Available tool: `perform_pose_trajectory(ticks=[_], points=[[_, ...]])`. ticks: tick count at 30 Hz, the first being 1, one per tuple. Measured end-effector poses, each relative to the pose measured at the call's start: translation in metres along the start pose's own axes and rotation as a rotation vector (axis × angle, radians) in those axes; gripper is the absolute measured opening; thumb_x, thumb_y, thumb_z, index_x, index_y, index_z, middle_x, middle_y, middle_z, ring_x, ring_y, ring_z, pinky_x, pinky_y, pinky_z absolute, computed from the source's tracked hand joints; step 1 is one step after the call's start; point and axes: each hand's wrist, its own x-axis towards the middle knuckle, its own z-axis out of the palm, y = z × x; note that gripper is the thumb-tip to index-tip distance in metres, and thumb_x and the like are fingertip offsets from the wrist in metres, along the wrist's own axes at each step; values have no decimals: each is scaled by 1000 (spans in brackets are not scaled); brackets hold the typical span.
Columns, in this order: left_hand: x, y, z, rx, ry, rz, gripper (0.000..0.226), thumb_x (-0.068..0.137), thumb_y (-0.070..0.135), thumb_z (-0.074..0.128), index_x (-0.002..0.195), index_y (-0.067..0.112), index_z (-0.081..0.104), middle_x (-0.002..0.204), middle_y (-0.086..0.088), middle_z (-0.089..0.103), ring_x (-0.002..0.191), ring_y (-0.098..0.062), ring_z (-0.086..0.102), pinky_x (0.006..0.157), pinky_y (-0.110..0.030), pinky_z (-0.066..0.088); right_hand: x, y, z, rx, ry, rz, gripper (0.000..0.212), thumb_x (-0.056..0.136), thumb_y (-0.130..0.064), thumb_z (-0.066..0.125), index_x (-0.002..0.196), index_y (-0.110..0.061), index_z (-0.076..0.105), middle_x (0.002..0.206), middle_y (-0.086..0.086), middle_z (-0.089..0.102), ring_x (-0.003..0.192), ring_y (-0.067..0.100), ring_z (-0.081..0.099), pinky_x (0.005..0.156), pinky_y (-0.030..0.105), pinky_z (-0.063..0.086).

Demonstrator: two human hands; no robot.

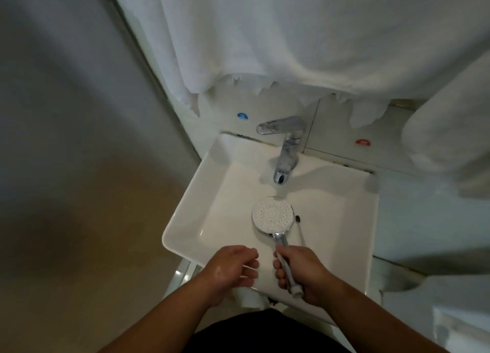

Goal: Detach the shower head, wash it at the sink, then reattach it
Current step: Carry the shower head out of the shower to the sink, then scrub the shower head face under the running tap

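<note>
The shower head is round and white with a chrome handle, its perforated face turned up over the white square sink. My right hand grips the handle near its threaded end, no hose attached. My left hand hovers just left of the handle over the sink's front edge, fingers loosely curled and apart, holding nothing; it looks wet. The chrome faucet stands at the back of the sink, its spout just behind the shower head. No water stream is visible.
White towels hang low over the wall behind the faucet, another at the right. Blue and red marks sit on the ledge behind the sink. A wall runs along the left; a white fixture sits at lower right.
</note>
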Motion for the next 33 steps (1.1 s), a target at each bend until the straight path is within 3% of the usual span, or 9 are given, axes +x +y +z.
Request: perform_pose_trajectory(ticks=[3,7,11,13,17,19,22,28,33], points=[[24,12,12,29,-60,-87,32,99,31,59,101,2,71,91,-14,71,77,-25,67,70,-34,56,10,-5,14,50,40,0,21,101,-17,50,92,-1,62,63,11,58,46,17,50,43,26,39],[50,25,20,19,-119,-172,43,99,43,56,104,3,71,65,-7,66,63,-23,62,65,-35,57,18,-7,34,78,131,-14,33,101,-22,51,85,1,69,61,12,65,44,17,56,44,25,43],[72,25,16,27,-152,-248,32,100,30,55,95,2,69,52,-5,58,50,-19,53,55,-30,50,33,1,55,85,254,-43,37,99,-24,50,85,0,73,64,15,70,52,21,64,53,31,50],[85,24,9,0,-153,-264,29,99,23,55,101,-1,69,61,-10,66,57,-24,60,55,-31,50,42,5,63,66,291,-59,37,98,-23,48,87,0,75,75,22,74,61,27,68,58,35,52],[106,26,-6,4,-189,-293,27,96,19,61,108,-3,71,103,-24,71,96,-35,66,83,-43,53,55,11,65,-103,302,-98,35,101,-30,50,95,-4,72,90,20,75,80,33,75,67,45,63],[115,25,-14,49,-231,-281,25,97,20,60,108,-1,69,102,-23,70,94,-36,66,82,-44,53,54,12,65,-237,295,-123,36,102,-34,51,94,-5,71,91,17,75,82,30,75,70,47,64],[127,27,-26,88,-320,-283,22,100,23,57,108,4,63,95,-21,68,82,-35,67,76,-46,55,43,7,64,-414,314,-151,28,100,-38,55,95,-18,73,88,0,76,73,13,74,70,37,63],[134,30,-46,111,-370,-304,21,106,23,49,110,3,53,92,-19,58,64,-28,59,60,-39,55,-3,-36,46,-703,721,-501,10,94,-29,69,103,-29,71,88,-15,71,74,-5,65,68,13,49],[135,25,-53,200,-369,-235,22,106,29,45,97,10,48,84,-14,53,48,-18,47,46,-27,43,-36,-114,59,-744,909,-951,24,91,-30,69,114,-24,69,104,-15,64,83,-1,63,71,7,48]])
